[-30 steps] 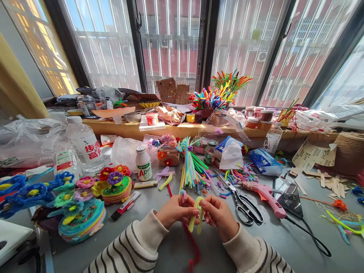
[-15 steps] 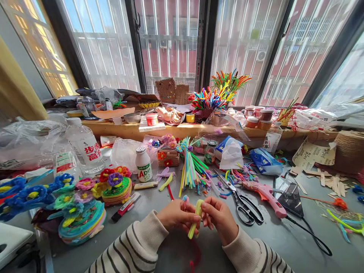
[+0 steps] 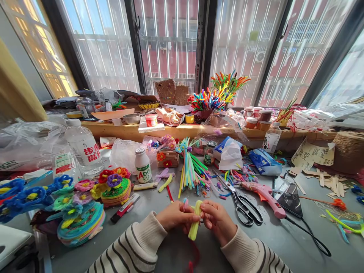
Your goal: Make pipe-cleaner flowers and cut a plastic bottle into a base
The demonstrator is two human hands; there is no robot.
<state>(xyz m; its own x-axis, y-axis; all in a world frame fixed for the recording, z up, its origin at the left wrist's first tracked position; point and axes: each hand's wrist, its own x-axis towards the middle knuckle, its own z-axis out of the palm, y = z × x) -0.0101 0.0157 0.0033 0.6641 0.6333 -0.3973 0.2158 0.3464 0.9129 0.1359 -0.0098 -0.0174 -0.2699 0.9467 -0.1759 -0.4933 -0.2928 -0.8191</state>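
My left hand (image 3: pixel 175 217) and my right hand (image 3: pixel 218 220) meet low in the middle of the view, over a grey table (image 3: pixel 284 242). Both pinch a yellow-green pipe cleaner (image 3: pixel 195 224) that is folded into a tight flat bundle between the fingertips. A pink pipe cleaner tip (image 3: pixel 185 202) pokes up behind my left fingers. A red pipe cleaner (image 3: pixel 195 258) trails down below the hands. Striped sleeves cover both wrists.
Scissors (image 3: pixel 241 206) and a pink glue gun (image 3: pixel 265 195) with its black cord lie right of the hands. A bundle of pipe cleaners (image 3: pixel 192 168), a small white bottle (image 3: pixel 142 165) and stacked pipe-cleaner flower coasters (image 3: pixel 82 220) sit ahead and left. Water bottles (image 3: pixel 84 148) stand at far left.
The yellow-green pipe cleaner went from an open loop to a tightly folded bundle as my hands pressed it together. The hands stayed in about the same place.
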